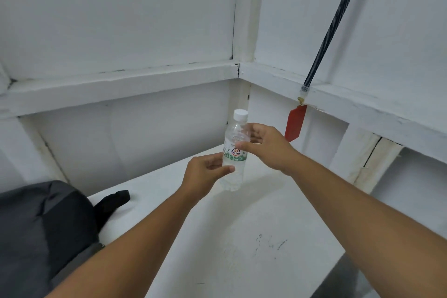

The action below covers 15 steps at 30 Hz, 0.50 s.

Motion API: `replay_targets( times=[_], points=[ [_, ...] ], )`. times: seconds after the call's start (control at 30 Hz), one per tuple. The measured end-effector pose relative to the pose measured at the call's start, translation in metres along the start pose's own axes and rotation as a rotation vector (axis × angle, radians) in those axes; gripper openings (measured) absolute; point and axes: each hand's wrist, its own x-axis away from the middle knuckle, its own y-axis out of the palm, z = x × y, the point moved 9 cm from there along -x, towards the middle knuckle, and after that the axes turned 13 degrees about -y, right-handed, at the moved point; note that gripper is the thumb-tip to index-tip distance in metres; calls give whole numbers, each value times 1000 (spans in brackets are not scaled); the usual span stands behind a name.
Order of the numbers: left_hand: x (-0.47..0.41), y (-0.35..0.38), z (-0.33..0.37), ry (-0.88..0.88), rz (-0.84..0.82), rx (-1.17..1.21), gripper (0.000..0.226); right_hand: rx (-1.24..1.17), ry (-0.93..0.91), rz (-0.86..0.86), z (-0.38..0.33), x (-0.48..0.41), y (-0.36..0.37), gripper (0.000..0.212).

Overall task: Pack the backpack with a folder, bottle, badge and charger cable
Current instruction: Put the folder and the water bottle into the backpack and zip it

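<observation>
A clear plastic water bottle (235, 138) with a white cap and a green-and-red label is held upright above the white table (242, 237). My left hand (205, 174) grips its lower half, thumb across the front. My right hand (266, 145) curls round its upper half from the right. A dark grey backpack (41, 230) with a black strap (113, 199) lies at the table's left edge. A red badge (295, 123) hangs on a black-and-white lanyard (333, 24) against the right wall. No folder or charger cable is in view.
White panelled walls with ledges close off the table at the back and on the right, meeting in a corner behind the bottle. The table top has dark scuff marks (268, 242) near its front right part.
</observation>
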Motion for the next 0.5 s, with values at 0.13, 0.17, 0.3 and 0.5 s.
replay_targets(
  times=[0.13,0.17,0.3,0.5],
  points=[
    [30,-9,7,18,40,11,37,9,-44,-38,-26,12,7,46],
    [39,-14,7,16,61,17,38,9,-58,-51,-31,15,11,46],
    [84,-43,0,-12,173,31,34,-3,-133,-145,-58,23,49,43],
    [188,-114,-16,-45,412,54,32,-93,-251,-347,-117,42,144,47]
  ],
)
